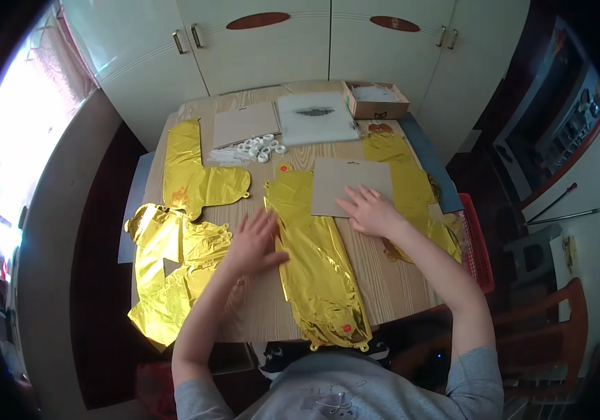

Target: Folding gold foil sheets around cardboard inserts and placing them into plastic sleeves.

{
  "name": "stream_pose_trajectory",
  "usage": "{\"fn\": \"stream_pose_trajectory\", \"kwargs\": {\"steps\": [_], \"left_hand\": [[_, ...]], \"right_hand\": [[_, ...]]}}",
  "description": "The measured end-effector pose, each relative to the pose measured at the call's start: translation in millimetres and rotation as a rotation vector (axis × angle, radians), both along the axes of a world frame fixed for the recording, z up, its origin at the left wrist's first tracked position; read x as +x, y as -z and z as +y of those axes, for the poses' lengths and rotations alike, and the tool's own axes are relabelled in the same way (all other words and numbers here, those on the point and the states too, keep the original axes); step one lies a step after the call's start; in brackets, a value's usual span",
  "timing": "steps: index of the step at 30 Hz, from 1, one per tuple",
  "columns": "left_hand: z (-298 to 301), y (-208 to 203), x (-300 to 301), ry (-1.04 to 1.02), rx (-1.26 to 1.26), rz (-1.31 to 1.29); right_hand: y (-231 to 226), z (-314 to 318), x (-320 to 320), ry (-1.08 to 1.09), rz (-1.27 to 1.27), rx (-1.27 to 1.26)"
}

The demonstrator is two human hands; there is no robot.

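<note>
My right hand lies flat with fingers spread on the lower edge of a grey-brown cardboard sheet. Under the sheet's left part runs a long, flat gold foil balloon, which has a red dot near each end and small tabs along its rim. Beside that balloon's left edge is my left hand, fingers apart and holding nothing; its thumb reaches the foil. An L-shaped gold foil balloon lies at the far left, and another with a triangular opening is nearer. More gold foil lies right of the sheet.
At the table's back are another cardboard sheet, a stack of clear plastic bags and an open box. Small white rolls and thin white sticks lie before them. A red basket stands off the right edge.
</note>
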State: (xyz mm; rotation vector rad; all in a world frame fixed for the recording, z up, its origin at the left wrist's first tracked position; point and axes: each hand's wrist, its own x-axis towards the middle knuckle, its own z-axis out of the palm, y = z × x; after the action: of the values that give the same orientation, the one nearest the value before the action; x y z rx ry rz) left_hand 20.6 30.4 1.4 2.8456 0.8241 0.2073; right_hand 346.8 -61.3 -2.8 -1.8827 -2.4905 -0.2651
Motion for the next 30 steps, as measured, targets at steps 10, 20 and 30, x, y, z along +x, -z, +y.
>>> {"fn": "stream_pose_trajectory", "kwargs": {"steps": [10,20,30], "left_hand": [[-21,-14,-10,-0.193,-0.412,-0.406],[-13,-12,5,-0.409,-1.286,-0.967],[-18,24,6,-0.543,-0.596,-0.787]], "right_hand": [[-43,-1,-15,-0.229,-0.200,0.601],[-50,-60,-91,-0.459,0.245,0.408],[21,-32,-47,-0.010,0.490,0.064]]}}
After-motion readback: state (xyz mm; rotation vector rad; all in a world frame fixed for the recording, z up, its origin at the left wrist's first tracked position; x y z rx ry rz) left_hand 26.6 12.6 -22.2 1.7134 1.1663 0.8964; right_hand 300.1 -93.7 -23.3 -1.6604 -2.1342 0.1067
